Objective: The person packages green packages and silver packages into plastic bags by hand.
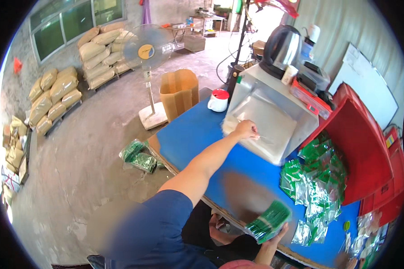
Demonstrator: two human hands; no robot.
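Note:
My left arm stretches over the blue table (179, 130). At its end my left hand (246, 130) is closed, its fingertips pinched at the edge of a clear plastic bag (274, 121), which lies among others against a grey-white box. Near the table's front edge my right hand (278, 235) grips a bundle of green packets (270, 220) in clear wrapping. To the right of that bundle, a pile of green and clear packets (316, 188) spills out of a tipped red bin (368, 152).
A white mug with a red lid (218, 100) stands left of the box. On the box sits a kettle (283, 49). A standing fan (146, 52), an open carton (178, 92) and bagged green bundles (141, 157) are on the floor. Stacked sacks (98, 54) line the wall.

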